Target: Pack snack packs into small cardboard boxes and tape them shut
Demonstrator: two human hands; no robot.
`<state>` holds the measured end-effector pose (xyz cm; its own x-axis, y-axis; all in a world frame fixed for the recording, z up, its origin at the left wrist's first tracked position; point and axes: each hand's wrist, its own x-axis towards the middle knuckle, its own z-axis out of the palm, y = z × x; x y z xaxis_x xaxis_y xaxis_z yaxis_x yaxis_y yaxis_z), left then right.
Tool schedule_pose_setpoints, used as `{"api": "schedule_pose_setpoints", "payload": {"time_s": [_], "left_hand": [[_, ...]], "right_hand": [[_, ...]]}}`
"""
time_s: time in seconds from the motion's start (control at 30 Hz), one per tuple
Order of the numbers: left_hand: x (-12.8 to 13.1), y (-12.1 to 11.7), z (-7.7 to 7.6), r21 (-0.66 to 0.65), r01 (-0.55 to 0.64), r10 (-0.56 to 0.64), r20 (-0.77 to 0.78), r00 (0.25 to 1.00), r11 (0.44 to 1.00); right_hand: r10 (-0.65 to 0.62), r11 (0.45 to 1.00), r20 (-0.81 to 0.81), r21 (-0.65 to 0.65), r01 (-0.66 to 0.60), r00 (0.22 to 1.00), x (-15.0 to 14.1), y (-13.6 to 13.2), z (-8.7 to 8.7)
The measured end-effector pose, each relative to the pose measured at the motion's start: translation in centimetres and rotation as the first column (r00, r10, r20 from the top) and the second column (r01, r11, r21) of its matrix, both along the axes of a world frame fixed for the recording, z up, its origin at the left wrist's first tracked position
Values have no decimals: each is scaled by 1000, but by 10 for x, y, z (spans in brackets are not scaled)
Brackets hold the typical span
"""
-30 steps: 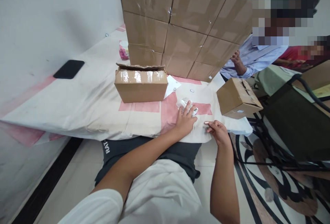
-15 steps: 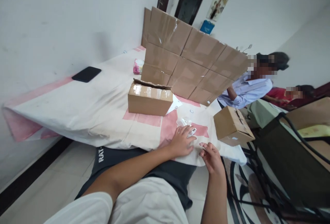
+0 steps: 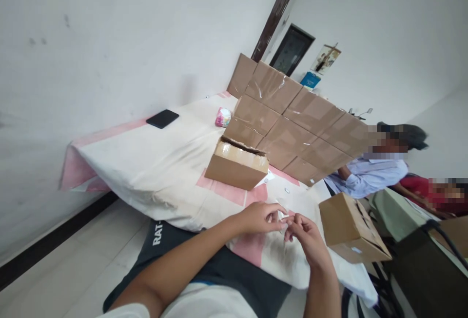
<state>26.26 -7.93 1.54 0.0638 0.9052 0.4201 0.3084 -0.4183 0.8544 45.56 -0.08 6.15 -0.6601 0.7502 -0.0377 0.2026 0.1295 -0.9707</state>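
From where I stand, the left hand [image 3: 258,216] has its thumb and fingers curled nearly closed, pinching a small white piece [image 3: 281,215] above the pink and white cloth [image 3: 164,167]. The right hand [image 3: 310,240] meets it there, fingers bent, tips beside the same piece; whether they grip anything, I honestly can't tell from here. The step in hand, as I judge it, is fingertip work on that piece with both hands together, and the next move calls for a steady left pinch and a light, exact touch from the right. A taped carton [image 3: 236,171] stands beyond the left hand, a second carton [image 3: 338,220] to the right (a dark flat slab [image 3: 163,118] lies well apart, near the wall [image 3: 109,40]).
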Motion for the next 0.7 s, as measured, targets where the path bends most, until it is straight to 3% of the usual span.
{"api": "schedule_pose_setpoints", "payload": {"time_s": [0.2,0.37,0.47,0.57,0.7], "left_hand": [[-22,3,-4,-51,-93,98,109,989,994],[-45,-6,6,-32,-146,150,152,977,989],[-67,-20,19,-8,-285,285,-11,958,958],[-95,-38,34,113,-442,454,-300,839,890],[-139,-56,67,323,-413,524,-548,653,852]], "right_hand": [[30,967,144,245,-64,989,-21,15,25],[72,922,213,359,-147,974,-47,22,46],[98,916,205,363,-169,974,-70,16,53],[126,921,122,355,-162,984,-95,5,54],[129,940,-64,327,-102,989,-131,-13,39]]}}
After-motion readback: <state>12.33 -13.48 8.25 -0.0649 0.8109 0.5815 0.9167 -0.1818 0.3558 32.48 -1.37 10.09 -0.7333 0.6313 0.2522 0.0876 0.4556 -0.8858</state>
